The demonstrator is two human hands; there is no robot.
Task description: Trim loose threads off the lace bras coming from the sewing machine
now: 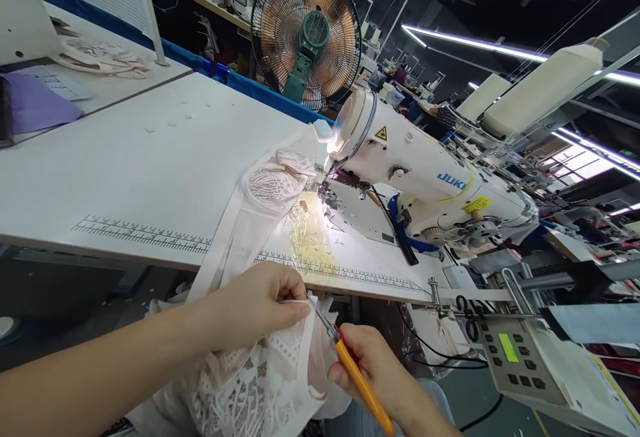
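A pale lace garment (pixel 240 390) hangs below the table's front edge, its white band running up onto the tabletop. My left hand (pixel 255 300) is closed, thumb and fingers pinching the white edge of this garment. An orange-handled seam ripper (pixel 357 380) with a thin metal shaft is gripped in my right hand (pixel 377 364). Its tip meets the fabric edge right beside my left fingertips. Farther up on the table, a lace cup (pixel 273 184) of pale fabric lies left of the needle of the white sewing machine (pixel 400 157).
A ruler scale (pixel 145 234) is printed along the front of the white table (pixel 125 150). Yellowish film (pixel 307 227) lies near the needle. Behind stands a large fan (pixel 305 34). A control panel (pixel 520 357) juts out at the right, and purple cloth (pixel 40 104) lies far left.
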